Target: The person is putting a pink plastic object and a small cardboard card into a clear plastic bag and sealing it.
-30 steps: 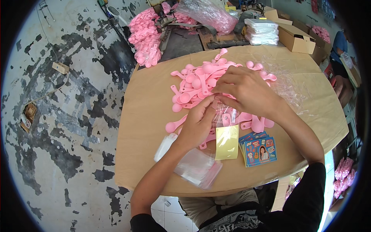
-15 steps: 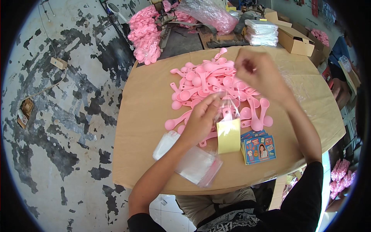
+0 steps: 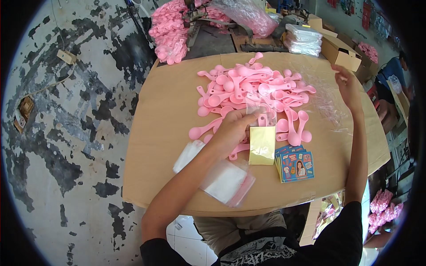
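Observation:
My left hand [image 3: 236, 127] pinches the upper edge of a small clear plastic bag [image 3: 269, 108] above the table. Inside the bag are a pale yellow card [image 3: 262, 146] and a pink measuring spoon [image 3: 262, 119], mostly hidden. Out at the far right, my right hand [image 3: 348, 88] is raised with its fingers apart; nothing shows in them. Behind the bag lies a heap of pink measuring spoons [image 3: 239, 84]. A stack of blue printed cards [image 3: 298, 166] sits right of the bag. Flat clear bags [image 3: 224, 181] lie under my left forearm.
Thin clear plastic strips [image 3: 329, 108] litter the brown-covered table [image 3: 159, 111] at right. Along the far side are bundles of packed pink goods [image 3: 171, 35], a stack of clear packs [image 3: 303, 40] and a cardboard box [image 3: 339, 51]. Another person [image 3: 390, 75] sits at far right.
My right hand has swung away to the right, from above the spoon heap to the table's right side. My left hand still holds the bag in nearly the same place.

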### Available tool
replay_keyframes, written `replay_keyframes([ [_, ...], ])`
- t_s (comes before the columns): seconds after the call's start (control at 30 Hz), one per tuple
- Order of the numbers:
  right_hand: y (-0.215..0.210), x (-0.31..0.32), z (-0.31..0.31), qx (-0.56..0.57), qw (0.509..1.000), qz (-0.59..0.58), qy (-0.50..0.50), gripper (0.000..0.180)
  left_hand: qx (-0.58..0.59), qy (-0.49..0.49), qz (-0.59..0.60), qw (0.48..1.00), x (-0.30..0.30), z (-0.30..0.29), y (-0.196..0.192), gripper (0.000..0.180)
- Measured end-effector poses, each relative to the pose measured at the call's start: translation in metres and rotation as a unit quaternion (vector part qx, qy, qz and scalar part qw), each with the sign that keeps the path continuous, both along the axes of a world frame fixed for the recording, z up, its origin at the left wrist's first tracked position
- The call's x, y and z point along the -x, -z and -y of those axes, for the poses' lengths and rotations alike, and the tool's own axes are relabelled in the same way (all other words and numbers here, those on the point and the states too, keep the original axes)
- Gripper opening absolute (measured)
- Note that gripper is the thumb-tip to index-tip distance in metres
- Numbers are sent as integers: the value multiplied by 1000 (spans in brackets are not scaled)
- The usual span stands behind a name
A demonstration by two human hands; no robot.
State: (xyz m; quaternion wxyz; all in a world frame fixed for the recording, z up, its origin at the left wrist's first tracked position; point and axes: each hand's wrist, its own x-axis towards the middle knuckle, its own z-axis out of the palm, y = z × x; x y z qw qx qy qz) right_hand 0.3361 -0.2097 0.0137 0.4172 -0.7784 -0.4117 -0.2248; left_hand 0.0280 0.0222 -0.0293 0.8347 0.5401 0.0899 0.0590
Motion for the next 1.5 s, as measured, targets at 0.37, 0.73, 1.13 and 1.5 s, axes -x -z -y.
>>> replay_keyframes([
  [0.37, -28, 79, 0, 152, 905, -248, -311, 21, -40, -13, 0, 999, 5, -1, 0, 43],
  [0.73, -34, 24, 52, 138, 914, -240, -297, 28, -47, -13, -20, 999, 3, 6, -5, 44],
  [1.13, -10, 103, -21, -27, 930, -216, -296, 31, -41, -6, 33, 999, 6, 11, -8, 46],
  [1.5, 28, 187, -63, 18, 884, -333, -328, 26, -51, 20, 33, 998, 6, 13, -8, 48],
])
